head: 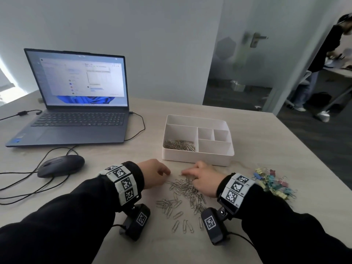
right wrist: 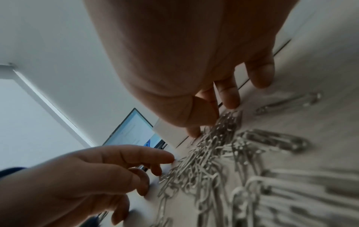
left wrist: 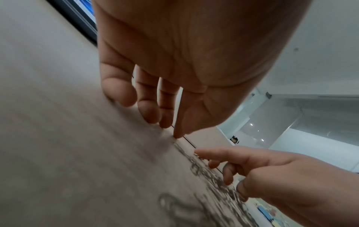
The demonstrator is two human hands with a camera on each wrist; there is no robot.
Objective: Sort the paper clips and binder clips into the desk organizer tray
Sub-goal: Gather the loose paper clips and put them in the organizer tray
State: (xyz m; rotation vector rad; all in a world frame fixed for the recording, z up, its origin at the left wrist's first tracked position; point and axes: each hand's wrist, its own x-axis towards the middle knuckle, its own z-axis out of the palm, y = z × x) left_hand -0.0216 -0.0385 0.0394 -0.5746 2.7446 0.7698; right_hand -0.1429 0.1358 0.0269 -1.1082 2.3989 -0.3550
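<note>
We are working at a pale table (head: pixel 257 134) with both hands down at a loose pile of silver paper clips (head: pixel 185 189) lying just in front of the white tray (head: pixel 198 158). Our left hand (head: pixel 153 173) is hovering at the pile's left edge with its fingers (left wrist: pixel 149 113) loosely bent and their tips brushing the tabletop, holding nothing. Our right hand (head: pixel 204 178) is resting on the pile's right side, fingers (right wrist: pixel 227 95) spread and pointing down into the clips; the thumb and forefinger are coming close together over them, but we cannot tell whether a clip is actually pinched. More paper clips are already lying in the tray's big front-left compartment (head: pixel 180 145), while the other compartments are showing only bare white floor. The coloured binder clips (head: pixel 274 184) are sitting in a heap on the table to the right of our right wrist, apart from the tray. A laptop (head: pixel 76 103) is standing open at the far left, with a dark mouse (head: pixel 61 165) nearer to us.
</note>
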